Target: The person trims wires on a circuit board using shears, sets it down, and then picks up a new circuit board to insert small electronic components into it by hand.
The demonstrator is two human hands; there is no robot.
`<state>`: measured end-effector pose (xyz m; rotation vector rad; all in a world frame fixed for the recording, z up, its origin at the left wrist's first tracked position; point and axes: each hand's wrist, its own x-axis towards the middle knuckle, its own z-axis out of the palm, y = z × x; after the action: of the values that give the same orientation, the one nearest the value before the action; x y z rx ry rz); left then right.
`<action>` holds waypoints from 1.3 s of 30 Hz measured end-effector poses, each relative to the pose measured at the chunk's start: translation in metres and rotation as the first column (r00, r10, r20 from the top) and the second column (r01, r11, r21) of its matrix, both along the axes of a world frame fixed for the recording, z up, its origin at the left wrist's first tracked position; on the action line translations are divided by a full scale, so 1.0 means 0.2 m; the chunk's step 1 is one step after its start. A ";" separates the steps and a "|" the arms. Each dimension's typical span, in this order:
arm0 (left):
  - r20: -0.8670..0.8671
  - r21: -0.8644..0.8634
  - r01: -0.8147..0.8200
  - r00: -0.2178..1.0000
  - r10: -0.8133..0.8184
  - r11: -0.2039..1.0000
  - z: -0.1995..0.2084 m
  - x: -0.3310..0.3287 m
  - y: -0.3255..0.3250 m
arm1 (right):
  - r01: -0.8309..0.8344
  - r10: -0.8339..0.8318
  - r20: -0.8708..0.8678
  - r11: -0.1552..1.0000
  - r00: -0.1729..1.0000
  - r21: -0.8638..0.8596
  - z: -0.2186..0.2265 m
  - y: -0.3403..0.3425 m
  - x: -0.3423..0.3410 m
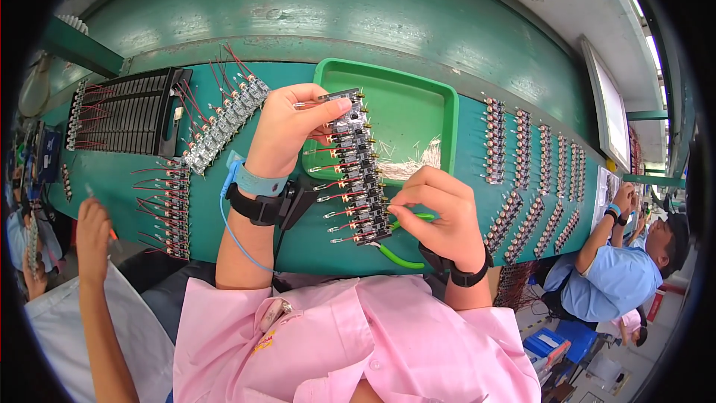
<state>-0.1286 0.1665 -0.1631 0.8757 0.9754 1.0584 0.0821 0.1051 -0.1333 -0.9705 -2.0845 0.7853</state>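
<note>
A long strip of small circuit boards [356, 179] hangs over the front of a green tray [321, 78], with short red and black wire leads sticking out along its left side. My left hand [298, 116] grips its upper end, thumb on the face of the boards. Beside the strip's right edge, toward its lower end, my right hand [440, 213] has thumb and forefinger pinched together; what lies between the fingertips is too small to make out. Green-handled pliers [399, 257] lie under the strip, just by my right hand, their jaws mostly hidden.
Thin white pieces [418, 158] are heaped in the tray. Wired board strips [227, 123] and a black rack [127, 119] are at left. More board strips [496, 142] stand in rows at right. One co-worker's hand [93, 231] is at left; another co-worker [608, 254] sits at right.
</note>
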 end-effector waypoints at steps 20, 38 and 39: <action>0.067 -0.008 -0.011 0.998 0.012 1.000 0.00 0.04 0.02 | 0.026 -0.026 0.083 1.000 0.996 0.003 0.00 0.00 0.04; -0.063 0.026 -0.016 0.998 0.017 1.000 0.24 1.15 0.02 | 0.379 -0.422 0.337 0.906 0.842 0.187 -0.02 0.10 1.23; -0.084 0.032 -0.008 0.996 0.011 0.999 0.28 1.26 0.00 | 0.405 -0.434 0.357 0.901 0.827 0.157 0.02 0.07 1.34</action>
<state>0.1227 0.1666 -0.1072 0.9491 1.0364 1.0548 0.3507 0.1190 -0.1290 -1.5754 -2.0770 0.2976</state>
